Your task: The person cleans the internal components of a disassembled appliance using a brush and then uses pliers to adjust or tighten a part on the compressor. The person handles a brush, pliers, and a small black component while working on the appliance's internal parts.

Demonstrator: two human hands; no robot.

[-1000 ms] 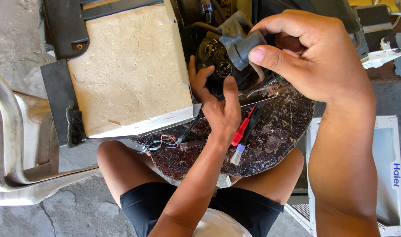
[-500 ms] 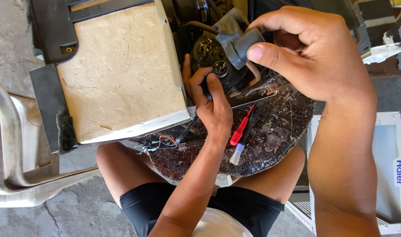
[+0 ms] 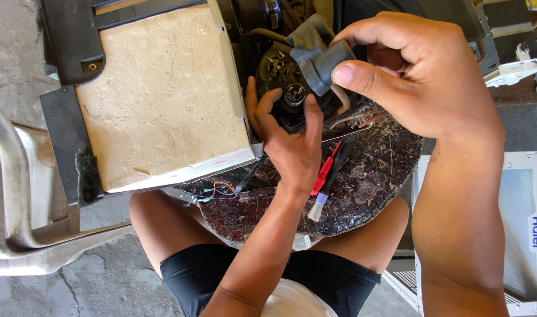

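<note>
At the far left a bent metal frame (image 3: 10, 199) is lying on the concrete floor (image 3: 63, 287). Next to it a big box-shaped unit with a beige foam panel (image 3: 163, 100) is resting with its lower right corner over the left edge of a round, dark, cracked board (image 3: 374, 182), which is sitting on the person's lap and serving as the counter. A few thin coloured wires (image 3: 218, 191) are trailing out from under that corner.

The left hand (image 3: 289, 147) is reaching up across the middle of the board, fingers spread and curling around the lower side of a round black part (image 3: 283, 82) with a small terminal socket (image 3: 294, 93); it is touching the part, but whether it is truly gripping it I cannot tell. A small red-handled brush (image 3: 322, 182) is lying just right of that wrist, its long axis running from the bristles at the near edge up towards the black part.

The right hand (image 3: 421, 76) is coming in from the upper right, pinching a grey rubber cap (image 3: 315, 53) between thumb and fingers. The cap is hanging just above and right of the socket, close over it, so the right hand is carrying it while the left is nearer the black part. At the far right a white plastic casing (image 3: 518, 235) is lying on the floor.
</note>
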